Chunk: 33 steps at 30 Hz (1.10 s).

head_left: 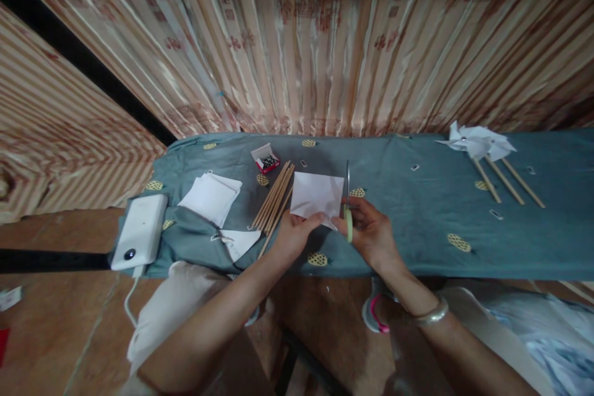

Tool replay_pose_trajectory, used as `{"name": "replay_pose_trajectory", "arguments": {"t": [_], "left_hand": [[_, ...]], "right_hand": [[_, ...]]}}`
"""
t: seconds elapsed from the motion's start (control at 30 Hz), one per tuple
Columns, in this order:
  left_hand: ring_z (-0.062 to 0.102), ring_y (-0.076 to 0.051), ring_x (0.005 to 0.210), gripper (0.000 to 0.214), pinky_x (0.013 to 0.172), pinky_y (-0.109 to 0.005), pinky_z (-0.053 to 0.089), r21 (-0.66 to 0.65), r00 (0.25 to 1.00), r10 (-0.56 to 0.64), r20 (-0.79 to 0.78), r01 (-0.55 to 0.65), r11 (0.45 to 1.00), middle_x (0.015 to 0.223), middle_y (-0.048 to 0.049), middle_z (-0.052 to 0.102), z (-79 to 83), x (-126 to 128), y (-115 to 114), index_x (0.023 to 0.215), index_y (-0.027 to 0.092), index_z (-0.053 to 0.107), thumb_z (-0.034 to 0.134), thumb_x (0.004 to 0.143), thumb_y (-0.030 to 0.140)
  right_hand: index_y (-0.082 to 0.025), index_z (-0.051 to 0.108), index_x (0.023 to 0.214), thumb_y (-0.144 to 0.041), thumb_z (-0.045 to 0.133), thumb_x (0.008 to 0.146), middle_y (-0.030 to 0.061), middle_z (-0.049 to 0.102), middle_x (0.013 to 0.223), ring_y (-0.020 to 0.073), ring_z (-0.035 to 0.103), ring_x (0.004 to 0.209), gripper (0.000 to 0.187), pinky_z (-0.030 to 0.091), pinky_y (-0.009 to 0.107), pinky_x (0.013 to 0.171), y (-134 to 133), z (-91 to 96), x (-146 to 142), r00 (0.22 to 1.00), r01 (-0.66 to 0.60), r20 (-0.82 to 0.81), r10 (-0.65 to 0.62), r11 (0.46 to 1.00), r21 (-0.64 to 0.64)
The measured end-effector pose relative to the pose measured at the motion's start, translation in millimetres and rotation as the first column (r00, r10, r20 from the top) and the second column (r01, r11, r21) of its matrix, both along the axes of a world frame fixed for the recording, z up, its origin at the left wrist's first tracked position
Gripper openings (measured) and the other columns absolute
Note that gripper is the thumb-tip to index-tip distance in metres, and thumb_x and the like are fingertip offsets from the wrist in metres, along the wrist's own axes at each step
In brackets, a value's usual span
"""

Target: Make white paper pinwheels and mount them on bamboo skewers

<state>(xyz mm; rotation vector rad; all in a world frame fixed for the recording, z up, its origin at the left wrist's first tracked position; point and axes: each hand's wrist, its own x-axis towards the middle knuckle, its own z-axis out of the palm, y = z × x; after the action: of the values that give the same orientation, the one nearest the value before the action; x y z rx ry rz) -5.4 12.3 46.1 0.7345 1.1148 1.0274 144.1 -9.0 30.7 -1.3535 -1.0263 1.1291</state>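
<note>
A square sheet of white paper (pixel 318 190) with creases near its lower edge is held over the cloth. My left hand (pixel 297 234) pinches its lower edge, thumb on top. Scissors (pixel 348 223) with a pale green handle are in my right hand (pixel 370 232), their blades pointing away beside the paper's right edge. The right thumb is also close to the paper's lower right corner; whether it presses on it I cannot tell. Just left of the sheet lies a bundle of thin wooden sticks (pixel 275 197). Behind them stands an open small red-and-white box (pixel 265 159) of dark pins or tacks.
A stack of white paper squares (pixel 211 198) and a folded white paper piece (pixel 240 243) lie to the left. A white power bank (pixel 140 230) with a cable sits at the left end. Paper pinwheels (pixel 480 141) on sticks lie far right. A patterned curtain (pixel 315 43) hangs behind.
</note>
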Motion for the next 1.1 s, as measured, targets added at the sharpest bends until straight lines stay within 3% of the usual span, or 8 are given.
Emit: {"name": "replay_pose_trajectory", "arguments": {"t": [0.07,0.2,0.37,0.53,0.67,0.8,0.93,1.1], "left_hand": [[0.069,-0.024,0.085,0.026,0.083,-0.035,0.052,0.028,0.996,0.084,-0.028,-0.083,0.996,0.086,-0.0064,0.076,-5.4,0,1,0.079,0.017,0.072,0.082,0.056,0.025],[0.07,-0.025,0.085,0.037,0.082,-0.037,0.054,0.069,0.993,0.115,-0.036,-0.113,0.991,0.092,-0.0087,0.076,-9.7,1,3,0.09,0.017,0.072,0.082,0.057,0.03],[0.07,-0.026,0.083,0.028,0.079,-0.038,0.055,0.123,0.989,0.137,-0.056,-0.129,0.984,0.088,-0.0097,0.076,-0.9,-2,5,0.083,0.018,0.073,0.083,0.06,0.03],[0.07,-0.026,0.08,0.035,0.07,-0.035,0.055,0.058,0.977,0.194,-0.089,-0.189,0.98,0.08,-0.0104,0.075,5.2,-16,18,0.081,0.013,0.071,0.086,0.056,0.034],[0.069,-0.022,0.077,0.043,0.067,-0.029,0.054,0.086,0.967,0.253,-0.032,-0.25,0.965,0.084,-0.0085,0.075,4.3,-28,29,0.088,0.013,0.071,0.086,0.056,0.037],[0.069,-0.021,0.078,0.038,0.067,-0.027,0.054,0.08,0.966,0.255,0.044,-0.258,0.963,0.088,-0.008,0.075,5.0,-31,32,0.084,0.015,0.072,0.086,0.056,0.037],[0.067,-0.018,0.073,0.04,0.067,-0.027,0.054,0.079,0.973,0.211,0.098,-0.219,0.973,0.084,-0.0066,0.074,6.1,-27,28,0.083,0.013,0.071,0.087,0.055,0.037],[0.06,-0.013,0.061,0.036,0.056,-0.024,0.048,0.026,0.978,0.181,0.102,-0.184,0.983,0.072,-0.0037,0.069,6.5,-23,25,0.076,0.013,0.068,0.086,0.054,0.035]], "right_hand": [[-0.021,0.062,0.095,-0.04,0.086,0.054,-0.0014,0.071,0.065,0.0153,0.063,0.058,0.05,0.049,0.027,0.057,0,-1.4,0,0.999,-0.008,-0.038,0.007,1.0,-0.022],[-0.022,0.061,0.093,-0.041,0.088,0.05,-0.0018,0.072,0.065,0.0158,0.063,0.057,0.054,0.05,0.028,0.057,1,-2.1,-1,0.992,-0.043,-0.123,0.034,0.997,-0.069],[-0.022,0.062,0.091,-0.042,0.09,0.049,-0.0009,0.072,0.068,0.0162,0.064,0.06,0.054,0.05,0.028,0.06,-2,-0.2,-2,0.993,-0.063,-0.105,0.056,0.996,-0.059],[-0.022,0.065,0.099,-0.044,0.084,0.064,0.0013,0.074,0.077,0.0149,0.064,0.065,0.046,0.048,0.026,0.059,-12,5.6,3,0.979,-0.2,-0.037,0.199,0.978,-0.05],[-0.022,0.067,0.104,-0.043,0.081,0.069,0.0021,0.074,0.084,0.0135,0.065,0.068,0.043,0.049,0.024,0.061,-23,8.8,6,0.927,-0.376,-0.012,0.376,0.923,-0.084],[-0.021,0.071,0.1,-0.046,0.078,0.072,0.0012,0.072,0.076,0.0136,0.064,0.067,0.039,0.05,0.025,0.063,-31,6.6,5,0.853,-0.522,-0.07,0.518,0.841,-0.143],[-0.02,0.073,0.096,-0.052,0.08,0.068,0.0002,0.069,0.07,0.0124,0.06,0.062,0.043,0.048,0.024,0.058,-31,4.2,4,0.848,-0.529,-0.16,0.506,0.83,-0.179],[-0.019,0.074,0.093,-0.053,0.082,0.064,0.0,0.067,0.067,0.0113,0.057,0.058,0.045,0.049,0.025,0.056,-28,5.2,4,0.856,-0.505,-0.224,0.466,0.846,-0.169]]}}
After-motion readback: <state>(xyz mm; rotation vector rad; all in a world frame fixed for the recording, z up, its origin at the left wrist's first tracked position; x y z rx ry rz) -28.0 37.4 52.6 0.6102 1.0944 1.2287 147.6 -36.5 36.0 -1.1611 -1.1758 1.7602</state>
